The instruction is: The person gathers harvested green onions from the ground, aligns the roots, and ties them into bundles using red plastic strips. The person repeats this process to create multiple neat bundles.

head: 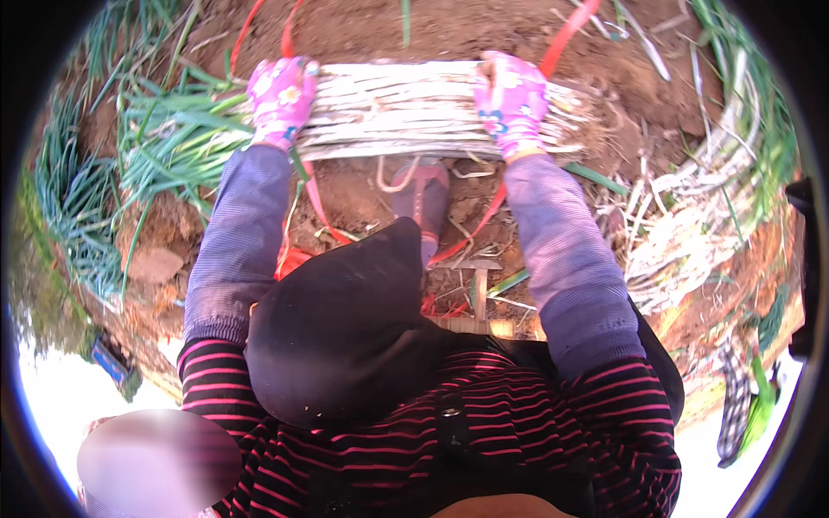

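A bundle of scallions (395,107) lies crosswise before me, white stems side by side, with its green leaves (188,139) to the left and roots (586,116) to the right. My left hand (282,97), in a pink flowered glove, grips it where stems meet leaves. Near the root end, my right hand (511,100) holds the stems in a matching glove, its fingers curled and partly hidden. Red plastic straps (570,35) run out beyond the bundle by both hands. Closer to me, a red strap (317,201) and another red strap (479,220) emerge from beneath it.
Loose scallions (699,213) are heaped on the soil at right, and more green leaves (78,194) spread at left. A shoe (421,194) is just below the bundle. A small wooden piece (479,291) stands near my body. Another person (751,401) appears at the far right edge.
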Available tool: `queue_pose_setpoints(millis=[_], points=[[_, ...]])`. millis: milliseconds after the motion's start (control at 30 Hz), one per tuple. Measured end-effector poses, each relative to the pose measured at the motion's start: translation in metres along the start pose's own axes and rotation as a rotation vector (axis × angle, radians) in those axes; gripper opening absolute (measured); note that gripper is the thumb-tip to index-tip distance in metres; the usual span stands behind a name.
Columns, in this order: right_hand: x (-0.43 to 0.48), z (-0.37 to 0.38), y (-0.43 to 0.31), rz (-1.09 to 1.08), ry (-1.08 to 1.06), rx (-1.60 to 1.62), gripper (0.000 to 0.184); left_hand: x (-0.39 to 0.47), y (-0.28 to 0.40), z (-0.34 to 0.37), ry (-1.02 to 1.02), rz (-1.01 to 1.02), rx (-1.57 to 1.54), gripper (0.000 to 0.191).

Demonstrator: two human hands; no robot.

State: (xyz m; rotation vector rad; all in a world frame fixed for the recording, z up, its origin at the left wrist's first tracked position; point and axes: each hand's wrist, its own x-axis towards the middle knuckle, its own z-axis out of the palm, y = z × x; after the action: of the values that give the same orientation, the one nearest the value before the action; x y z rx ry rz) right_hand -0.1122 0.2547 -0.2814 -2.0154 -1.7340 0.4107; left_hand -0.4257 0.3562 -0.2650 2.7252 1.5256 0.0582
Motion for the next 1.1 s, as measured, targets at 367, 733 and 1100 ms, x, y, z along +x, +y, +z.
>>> queue_pose_setpoints(millis=[367, 733, 1100], points=[[-0.004, -0.276, 0.021, -0.2, -0.417, 0.135, 0.039, 0.074, 0.067, -0.122, 0.073, -0.159, -0.873, 0.024], [-0.356, -0.406, 0.194, 1.012, 0.427, 0.589, 0.026, 0.028, 0.331, -0.391, 0.043, 0.516, -1.315, 0.028], [-0.342, -0.215, 0.181, 1.104, 0.323, 0.006, 0.039, -0.005, 0.561, -0.306, -0.607, 0.309, -2.289, 0.025]])
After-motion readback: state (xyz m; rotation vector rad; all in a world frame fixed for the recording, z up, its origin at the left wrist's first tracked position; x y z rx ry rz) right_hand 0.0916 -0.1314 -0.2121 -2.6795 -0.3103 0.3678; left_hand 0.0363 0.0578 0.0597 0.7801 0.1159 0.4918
